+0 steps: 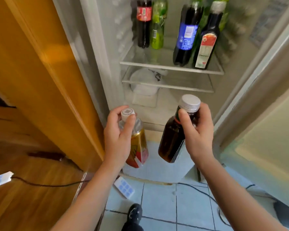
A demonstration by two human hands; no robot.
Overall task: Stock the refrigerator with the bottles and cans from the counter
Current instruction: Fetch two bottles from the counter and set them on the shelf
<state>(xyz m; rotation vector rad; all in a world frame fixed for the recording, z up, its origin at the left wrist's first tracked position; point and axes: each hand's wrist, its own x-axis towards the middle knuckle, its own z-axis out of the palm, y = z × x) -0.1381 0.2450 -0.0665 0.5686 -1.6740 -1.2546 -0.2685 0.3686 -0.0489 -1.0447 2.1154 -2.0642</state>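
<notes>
At the open fridge (107, 47), one bottle per hand. Both held low, centre of frame, in front of the fridge's bottom section, not on any shelf.

In left hand (118, 137): clear bottle (138, 147), white cap, gold-red label. Fingers (128, 124) clamped round neck and shoulder, thumb up beside the cap.

In right hand (197, 135): brown bottle (172, 139), pale screw cap. Fingers wrapped tight round the neck just under the cap. Bottle tilted, base toward lower left.

On top shelf (157, 65), upper centre: cola bottle (143, 22) and green bottle (158, 24) touching, back left. Blue-label bottle (185, 35) and red-label bottle (207, 42) side by side, front right, with more green glass behind them.

On lower shelf (182, 87): white item (143, 80), possibly a tub or bag, too blurred to tell.

On tiled floor (157, 197), bottom centre: ice tray (124, 188) and dark shoe (134, 212). Black cable (45, 185) across lower left.
</notes>
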